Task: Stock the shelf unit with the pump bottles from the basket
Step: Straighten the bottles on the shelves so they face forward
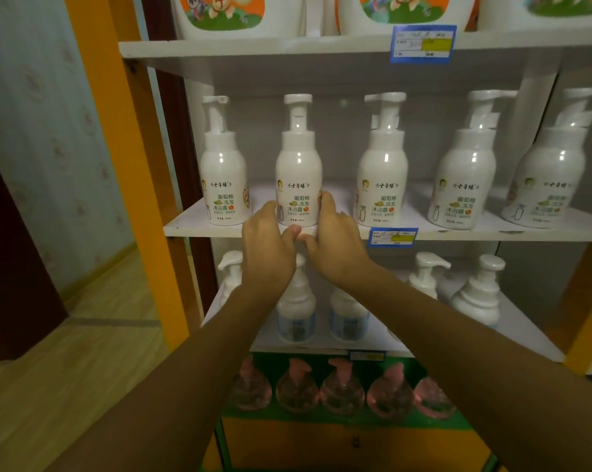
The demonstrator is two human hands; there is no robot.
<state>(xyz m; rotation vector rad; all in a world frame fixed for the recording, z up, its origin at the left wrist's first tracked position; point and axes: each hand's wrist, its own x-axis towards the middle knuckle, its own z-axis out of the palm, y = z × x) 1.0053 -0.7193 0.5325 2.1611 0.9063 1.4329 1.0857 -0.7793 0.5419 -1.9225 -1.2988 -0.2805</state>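
A white pump bottle [298,165] with a printed label stands upright on the middle white shelf [199,226], second from the left in a row of several alike. My left hand [269,240] clasps its base from the left and my right hand [335,240] from the right, thumbs meeting at the shelf's front edge. Its neighbours are a white bottle on the left [223,165] and a white bottle on the right [383,165]. No basket is in view.
Large jugs [219,11] fill the top shelf. Below are white pump bottles [478,291] with blue labels, and lower still pink clear pump bottles [342,390]. An orange post [124,158] frames the unit's left side. Blue price tags [422,44] hang on shelf edges.
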